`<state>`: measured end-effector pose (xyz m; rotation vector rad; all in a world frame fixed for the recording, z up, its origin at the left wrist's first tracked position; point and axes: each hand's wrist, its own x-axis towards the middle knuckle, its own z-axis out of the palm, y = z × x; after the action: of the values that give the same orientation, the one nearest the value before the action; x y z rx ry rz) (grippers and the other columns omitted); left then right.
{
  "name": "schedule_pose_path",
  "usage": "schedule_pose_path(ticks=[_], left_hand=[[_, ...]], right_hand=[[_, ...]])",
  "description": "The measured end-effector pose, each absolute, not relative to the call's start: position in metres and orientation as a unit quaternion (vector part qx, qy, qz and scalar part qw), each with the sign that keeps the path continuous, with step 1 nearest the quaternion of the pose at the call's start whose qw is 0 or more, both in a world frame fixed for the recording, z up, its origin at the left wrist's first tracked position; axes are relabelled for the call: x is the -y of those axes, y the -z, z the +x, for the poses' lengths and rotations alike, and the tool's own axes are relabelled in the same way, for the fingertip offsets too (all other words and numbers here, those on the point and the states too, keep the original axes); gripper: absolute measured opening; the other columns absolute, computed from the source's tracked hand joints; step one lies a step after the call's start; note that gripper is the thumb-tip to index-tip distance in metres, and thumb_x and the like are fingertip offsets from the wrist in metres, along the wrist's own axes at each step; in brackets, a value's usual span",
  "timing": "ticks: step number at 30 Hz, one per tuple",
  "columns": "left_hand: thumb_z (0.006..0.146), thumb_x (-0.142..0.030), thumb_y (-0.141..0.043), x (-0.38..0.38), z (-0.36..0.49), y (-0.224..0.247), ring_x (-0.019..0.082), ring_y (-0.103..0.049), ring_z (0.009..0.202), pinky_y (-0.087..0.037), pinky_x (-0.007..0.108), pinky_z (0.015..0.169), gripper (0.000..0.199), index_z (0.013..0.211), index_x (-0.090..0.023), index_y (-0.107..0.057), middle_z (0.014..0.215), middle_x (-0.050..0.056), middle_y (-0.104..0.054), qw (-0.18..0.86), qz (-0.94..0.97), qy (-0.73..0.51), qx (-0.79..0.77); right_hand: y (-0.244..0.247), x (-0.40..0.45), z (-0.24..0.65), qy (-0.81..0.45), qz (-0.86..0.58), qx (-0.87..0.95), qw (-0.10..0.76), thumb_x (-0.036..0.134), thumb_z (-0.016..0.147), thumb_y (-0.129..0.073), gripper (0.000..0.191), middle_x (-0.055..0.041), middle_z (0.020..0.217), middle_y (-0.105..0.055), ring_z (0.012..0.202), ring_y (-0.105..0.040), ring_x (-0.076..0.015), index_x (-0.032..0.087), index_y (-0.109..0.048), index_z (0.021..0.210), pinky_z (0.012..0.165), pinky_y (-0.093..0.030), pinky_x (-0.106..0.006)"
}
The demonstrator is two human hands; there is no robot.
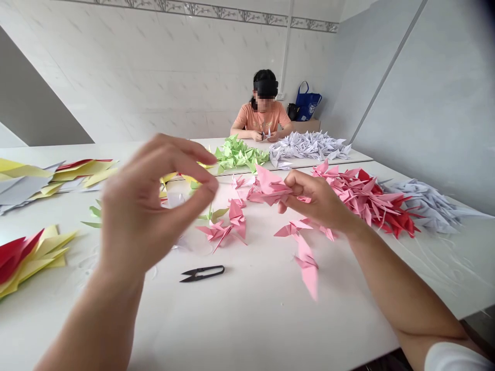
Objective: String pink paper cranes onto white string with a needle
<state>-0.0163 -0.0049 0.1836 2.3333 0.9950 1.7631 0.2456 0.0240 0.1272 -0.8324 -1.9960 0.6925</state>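
Note:
My right hand [309, 198] grips a pink folded-paper crane [266, 186] above the table. Thumb and index finger of my left hand [154, 201] meet in a pinch to the left of it; what is between them is too thin to make out. Below the right hand another pink crane [307, 265] shows slightly blurred. More pink cranes [222, 232] lie between the two hands. Black thread snips [203, 273] rest on the table in front of them.
Heaps of green cranes [240, 153], white cranes [309, 146], pink and red cranes [363, 198] and pale cranes [429, 206] lie across the tables. Yellow and red folded papers [34, 257] are at left. Loose threads [444, 257] lie right. A co-worker [263, 116] sits opposite.

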Motion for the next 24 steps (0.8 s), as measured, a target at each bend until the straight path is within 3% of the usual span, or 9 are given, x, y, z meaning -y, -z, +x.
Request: schedule_pose_path(ticks=[4,10,16,20,22,24], left_hand=[[0.080,-0.004,-0.068,-0.003,-0.028,-0.192,0.015,-0.066,0.092,-0.056,0.040,0.087,0.020,0.073,-0.019,-0.058,0.086,-0.004,-0.069,0.084,0.658,-0.677,-0.318],[0.086,-0.007,-0.065,-0.018,-0.039,-0.188,0.011,-0.071,0.086,-0.060,0.038,0.085,0.016,0.078,-0.019,-0.059,0.083,-0.008,-0.074,0.120,0.665,-0.667,-0.312],[0.089,-0.003,-0.058,-0.018,-0.032,-0.188,0.009,-0.072,0.076,-0.065,0.032,0.073,0.019,0.081,-0.020,-0.057,0.078,-0.008,-0.073,0.139,0.655,-0.685,-0.286],[0.090,-0.003,-0.054,-0.020,-0.038,-0.192,0.004,-0.069,0.065,-0.063,0.024,0.066,0.022,0.078,-0.020,-0.049,0.073,-0.010,-0.065,0.150,0.625,-0.706,-0.297],[0.095,-0.005,-0.047,-0.022,-0.046,-0.193,0.001,-0.067,0.071,-0.062,0.019,0.069,0.025,0.074,-0.019,-0.041,0.070,-0.012,-0.057,0.127,0.647,-0.684,-0.313],[0.098,-0.008,-0.038,-0.024,-0.053,-0.193,-0.002,-0.066,0.078,-0.060,0.014,0.069,0.030,0.070,-0.018,-0.031,0.065,-0.013,-0.046,-0.019,0.703,-0.636,-0.317]], right_hand=[[-0.131,-0.032,0.260,-0.314,-0.360,0.792,0.381,0.033,0.101,-0.060,0.019,-0.0004,0.078,-0.069,0.076,-0.066,-0.0159,0.021,-0.053,0.088,0.069,-0.045,-0.027],[-0.115,-0.048,0.251,-0.334,-0.352,0.786,0.384,0.043,0.096,-0.065,0.028,-0.0013,0.088,-0.061,0.082,-0.062,-0.0159,0.018,-0.057,0.088,0.081,-0.048,-0.028],[-0.093,-0.055,0.233,-0.508,-0.266,0.745,0.342,0.048,0.095,-0.067,0.033,-0.0059,0.097,-0.068,0.096,-0.069,-0.0202,0.018,-0.054,0.095,0.087,-0.052,-0.034],[-0.089,-0.058,0.233,-0.576,-0.229,0.721,0.310,0.048,0.095,-0.068,0.034,-0.0047,0.085,-0.071,0.088,-0.072,-0.0193,0.017,-0.054,0.093,0.086,-0.055,-0.036],[-0.089,-0.060,0.236,-0.586,-0.235,0.723,0.282,0.046,0.095,-0.069,0.033,-0.0050,0.085,-0.072,0.087,-0.073,-0.0185,0.017,-0.055,0.093,0.084,-0.055,-0.033],[-0.089,-0.062,0.238,-0.589,-0.250,0.725,0.256,0.045,0.094,-0.070,0.033,-0.0057,0.086,-0.072,0.087,-0.073,-0.0183,0.016,-0.055,0.092,0.081,-0.055,-0.031]])
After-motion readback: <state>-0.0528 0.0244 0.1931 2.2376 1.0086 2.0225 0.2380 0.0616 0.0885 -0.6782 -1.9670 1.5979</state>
